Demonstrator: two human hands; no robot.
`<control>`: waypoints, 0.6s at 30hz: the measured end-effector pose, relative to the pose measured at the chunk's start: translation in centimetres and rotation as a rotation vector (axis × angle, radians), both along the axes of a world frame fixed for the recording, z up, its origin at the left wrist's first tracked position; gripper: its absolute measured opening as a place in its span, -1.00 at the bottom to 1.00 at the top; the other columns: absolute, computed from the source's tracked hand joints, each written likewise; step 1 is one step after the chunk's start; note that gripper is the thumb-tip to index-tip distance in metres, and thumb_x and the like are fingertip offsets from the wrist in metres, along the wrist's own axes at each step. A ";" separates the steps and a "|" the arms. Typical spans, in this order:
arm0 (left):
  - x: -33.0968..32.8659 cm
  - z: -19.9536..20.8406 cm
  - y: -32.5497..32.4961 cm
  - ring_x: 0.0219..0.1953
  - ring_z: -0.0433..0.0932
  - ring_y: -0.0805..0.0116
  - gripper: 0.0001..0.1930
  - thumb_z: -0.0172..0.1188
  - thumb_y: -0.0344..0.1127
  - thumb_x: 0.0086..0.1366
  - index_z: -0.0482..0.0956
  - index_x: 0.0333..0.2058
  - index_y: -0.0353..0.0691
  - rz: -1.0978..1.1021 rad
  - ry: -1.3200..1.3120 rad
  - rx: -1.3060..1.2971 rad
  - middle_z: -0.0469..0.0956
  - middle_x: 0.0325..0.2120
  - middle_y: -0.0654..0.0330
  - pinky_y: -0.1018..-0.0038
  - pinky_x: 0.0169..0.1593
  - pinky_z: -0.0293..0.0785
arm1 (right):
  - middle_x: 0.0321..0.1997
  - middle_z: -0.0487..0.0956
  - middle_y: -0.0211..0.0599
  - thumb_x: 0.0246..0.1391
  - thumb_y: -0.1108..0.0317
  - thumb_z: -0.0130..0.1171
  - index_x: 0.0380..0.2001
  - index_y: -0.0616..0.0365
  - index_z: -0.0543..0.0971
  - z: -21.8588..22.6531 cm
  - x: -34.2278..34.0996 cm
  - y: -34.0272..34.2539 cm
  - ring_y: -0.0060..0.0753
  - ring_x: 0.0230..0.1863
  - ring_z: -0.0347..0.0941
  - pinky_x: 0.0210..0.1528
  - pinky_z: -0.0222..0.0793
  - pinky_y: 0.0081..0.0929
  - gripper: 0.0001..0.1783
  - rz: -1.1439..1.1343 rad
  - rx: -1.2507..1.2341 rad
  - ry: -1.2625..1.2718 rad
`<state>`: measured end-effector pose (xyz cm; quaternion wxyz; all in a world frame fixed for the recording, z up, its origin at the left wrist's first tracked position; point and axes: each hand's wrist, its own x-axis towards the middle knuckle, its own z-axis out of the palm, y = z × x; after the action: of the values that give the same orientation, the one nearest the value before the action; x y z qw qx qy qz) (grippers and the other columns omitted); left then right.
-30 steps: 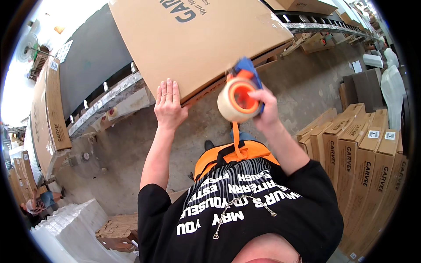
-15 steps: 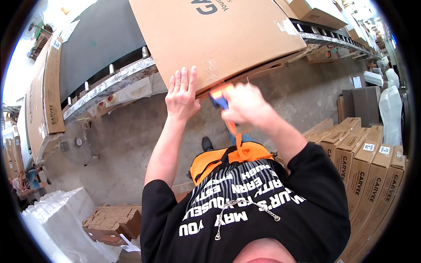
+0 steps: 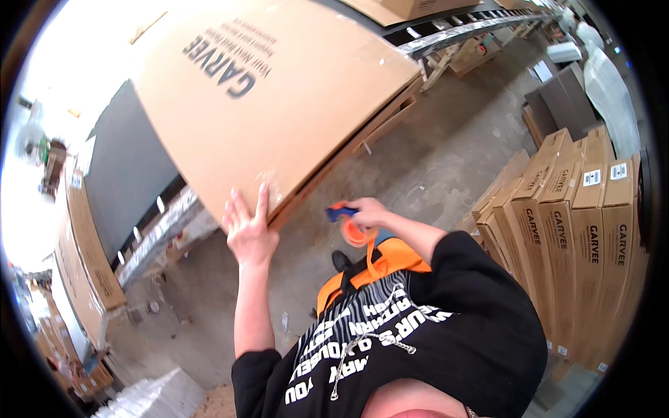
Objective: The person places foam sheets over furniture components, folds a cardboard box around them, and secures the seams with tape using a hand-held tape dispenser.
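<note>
A large flat cardboard box (image 3: 279, 118) lies on the conveyor in front of me. My left hand (image 3: 252, 233) rests on its near corner, fingers spread over the top next to a patch of clear tape. Closed round an orange and blue tape dispenser (image 3: 340, 212), my right hand (image 3: 369, 212) hangs in the air before my waist, apart from the box. The dispenser's orange ring (image 3: 357, 233) shows below the hand. Fingers on the dispenser's far side are hidden.
The conveyor (image 3: 132, 164) has a metal rail and rollers along its side. Another box (image 3: 94, 244) stands at its left end. Several upright cartons (image 3: 557, 216) form a row on my right. White wrapped material (image 3: 164, 397) lies at lower left.
My right hand has drawn the tape dispenser back from the box's near edge toward my body. My left hand stays on the box corner. The view has turned, so the box appears farther left.
</note>
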<state>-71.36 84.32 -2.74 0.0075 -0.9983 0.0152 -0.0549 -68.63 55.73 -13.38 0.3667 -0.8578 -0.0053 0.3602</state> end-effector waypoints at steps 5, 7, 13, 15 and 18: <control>-0.9 0.2 0.5 0.18 0.36 -0.37 -0.20 0.40 -0.04 -0.01 0.33 0.27 0.31 0.035 -0.029 0.050 0.19 0.29 -0.24 -0.02 0.18 0.38 | -0.08 0.58 -0.24 -0.45 0.66 0.03 0.08 0.26 0.45 0.9 6.7 -18.4 -0.42 -0.18 0.55 -0.22 0.51 -0.57 -0.22 -0.818 0.931 0.140; -1.1 0.1 0.8 0.18 0.36 -0.36 -0.20 0.41 -0.02 -0.03 0.36 0.26 0.28 0.033 -0.039 0.083 0.19 0.29 -0.23 -0.01 0.17 0.39 | -0.12 0.58 -0.20 -0.42 0.58 0.01 0.05 0.27 0.47 6.5 11.8 -22.4 -0.42 -0.18 0.55 -0.17 0.50 -0.58 -0.27 -0.790 0.969 -0.006; -1.7 0.5 1.3 0.20 0.34 -0.36 -0.02 0.54 -0.11 -0.26 0.35 0.26 0.25 0.063 0.031 0.081 0.14 0.32 -0.20 -0.02 0.19 0.39 | -0.15 0.60 -0.13 -0.36 0.52 0.01 0.00 0.39 0.47 10.7 29.3 -32.0 -0.38 -0.26 0.57 -0.16 0.52 -0.56 -0.35 -0.442 0.997 -0.042; -1.4 0.2 1.4 0.20 0.33 -0.36 0.02 0.56 -0.12 -0.31 0.34 0.27 0.25 0.078 0.050 0.082 0.13 0.33 -0.19 -0.01 0.20 0.39 | -0.27 0.60 -0.17 -0.40 0.53 0.03 -0.11 0.36 0.50 12.4 31.8 -30.7 -0.41 -0.40 0.55 -0.31 0.53 -0.55 -0.42 -0.427 0.892 0.002; -1.0 0.1 2.3 0.21 0.32 -0.36 0.04 0.57 -0.12 -0.34 0.34 0.27 0.24 0.064 0.064 0.079 0.12 0.33 -0.19 0.01 0.21 0.38 | -0.54 0.54 -0.26 -0.58 0.55 0.11 -0.51 0.29 0.56 10.9 31.4 -30.4 -0.46 -0.61 0.43 -0.53 0.38 -0.54 -0.67 -0.159 0.642 0.238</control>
<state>-72.41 86.60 -2.68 0.0484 -0.9985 -0.0143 -0.0222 -37.19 25.33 -2.51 0.6425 -0.6487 -0.0089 0.4079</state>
